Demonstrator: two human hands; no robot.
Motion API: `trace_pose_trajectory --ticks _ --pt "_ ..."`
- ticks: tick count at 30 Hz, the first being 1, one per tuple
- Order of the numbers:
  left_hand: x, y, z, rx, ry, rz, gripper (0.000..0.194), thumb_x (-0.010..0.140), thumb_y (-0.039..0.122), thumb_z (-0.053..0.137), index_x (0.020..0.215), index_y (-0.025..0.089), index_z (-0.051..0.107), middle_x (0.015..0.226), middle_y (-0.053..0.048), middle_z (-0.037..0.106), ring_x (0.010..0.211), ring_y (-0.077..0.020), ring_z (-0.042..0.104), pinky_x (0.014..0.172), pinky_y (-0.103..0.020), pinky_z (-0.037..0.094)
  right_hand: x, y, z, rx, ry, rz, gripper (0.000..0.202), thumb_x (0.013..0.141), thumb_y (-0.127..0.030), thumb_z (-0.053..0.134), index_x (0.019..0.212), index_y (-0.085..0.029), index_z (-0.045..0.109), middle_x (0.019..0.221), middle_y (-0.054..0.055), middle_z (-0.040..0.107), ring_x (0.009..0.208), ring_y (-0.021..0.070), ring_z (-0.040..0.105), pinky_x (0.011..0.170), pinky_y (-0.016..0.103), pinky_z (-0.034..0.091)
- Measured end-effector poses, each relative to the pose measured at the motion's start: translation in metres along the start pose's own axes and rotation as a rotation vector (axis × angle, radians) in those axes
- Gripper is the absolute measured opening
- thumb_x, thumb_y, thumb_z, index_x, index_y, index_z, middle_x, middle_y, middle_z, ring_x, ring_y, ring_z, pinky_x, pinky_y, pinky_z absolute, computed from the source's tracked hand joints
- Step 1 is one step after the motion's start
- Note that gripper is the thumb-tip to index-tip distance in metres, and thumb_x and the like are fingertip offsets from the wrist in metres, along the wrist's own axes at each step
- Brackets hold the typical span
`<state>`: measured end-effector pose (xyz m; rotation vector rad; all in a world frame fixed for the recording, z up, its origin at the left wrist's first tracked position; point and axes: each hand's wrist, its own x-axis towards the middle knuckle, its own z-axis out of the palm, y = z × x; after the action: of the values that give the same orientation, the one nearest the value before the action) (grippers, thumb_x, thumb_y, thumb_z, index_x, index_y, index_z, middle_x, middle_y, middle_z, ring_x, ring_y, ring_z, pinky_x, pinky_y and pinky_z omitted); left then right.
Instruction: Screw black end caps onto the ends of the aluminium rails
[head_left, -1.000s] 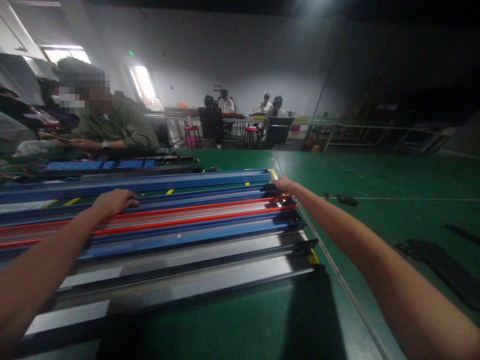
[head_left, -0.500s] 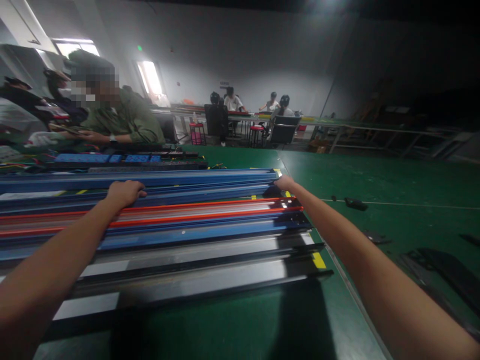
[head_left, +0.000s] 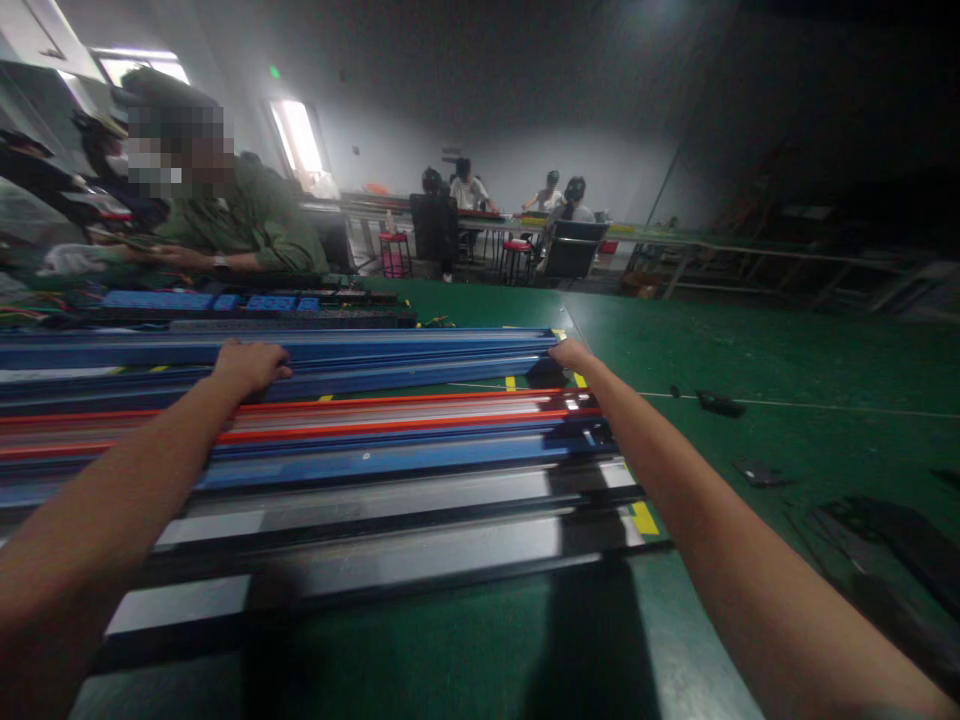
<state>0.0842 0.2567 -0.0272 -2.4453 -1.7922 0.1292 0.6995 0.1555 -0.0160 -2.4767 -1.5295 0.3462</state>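
hands (head_left: 251,368) (head_left: 570,354) grab one long blue bar (head_left: 420,372), right at its end, left farther along, beside a red bar (head_left: 420,418).

Single head-worn view, eye height, looking forward and down over the flat green desk (head_left: 810,360). Both bare forearms, left (head_left: 135,480) and right (head_left: 712,500), run in from the lower corners, very close to the lens. Long blue, red and grey strips (head_left: 435,480) cross mid-frame, near; plain grey wall (head_left: 517,80) far back, up top. Wide coverage, desk plus room.
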Motion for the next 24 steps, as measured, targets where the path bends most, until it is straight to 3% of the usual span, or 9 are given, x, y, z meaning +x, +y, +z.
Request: trace_pose_trajectory --ticks 7,14,21,24 --pt "-0.002 0.012 -0.01 0.131 0.005 -0.127 0.042 0.096 0.048 0.059 0.115 0.014 0.074 0.126 -0.024 0.072 0.123 -0.0402 0.064 0.104 -0.056 0.041 0.007 -0.002 0.002 0.011 0.02 0.016 0.038 0.101 -0.037 0.068 0.132 -0.017 0.064 0.132 0.011 0.066 0.112 0.025 0.068 0.094 0.045 0.06" --pt "-0.007 0.023 -0.016 0.184 0.167 -0.154 0.057 0.097 0.049 0.056 0.134 0.006 0.06 0.143 -0.028 0.059 0.135 -0.0431 0.049 0.106 -0.061 0.038 0.011 -0.001 0.008 0.035 0.056 0.0 0.037 0.101 -0.038 0.067 0.132 -0.017 0.064 0.132 0.011 0.066 0.112 0.0249 0.068 0.094 0.046 0.06" --pt "-0.002 0.028 -0.015 0.193 0.206 -0.17 0.055 0.099 0.049 0.053 0.129 0.004 0.063 0.14 -0.029 0.06 0.135 -0.0429 0.047 0.106 -0.062 0.034 0.013 -0.005 0.009 0.055 0.061 -0.001 0.037 0.101 -0.038 0.068 0.131 -0.017 0.065 0.132 0.011 0.066 0.113 0.0251 0.068 0.095 0.045 0.059" --pt "0.004 0.028 -0.014 0.183 0.233 -0.183 0.064 0.1 0.057 0.051 0.128 0.001 0.063 0.139 -0.031 0.059 0.133 -0.0437 0.047 0.106 -0.063 0.034 0.011 -0.005 0.009 0.062 0.073 0.002 0.037 0.102 -0.038 0.067 0.132 -0.017 0.064 0.132 0.01 0.066 0.113 0.0251 0.068 0.095 0.047 0.059"
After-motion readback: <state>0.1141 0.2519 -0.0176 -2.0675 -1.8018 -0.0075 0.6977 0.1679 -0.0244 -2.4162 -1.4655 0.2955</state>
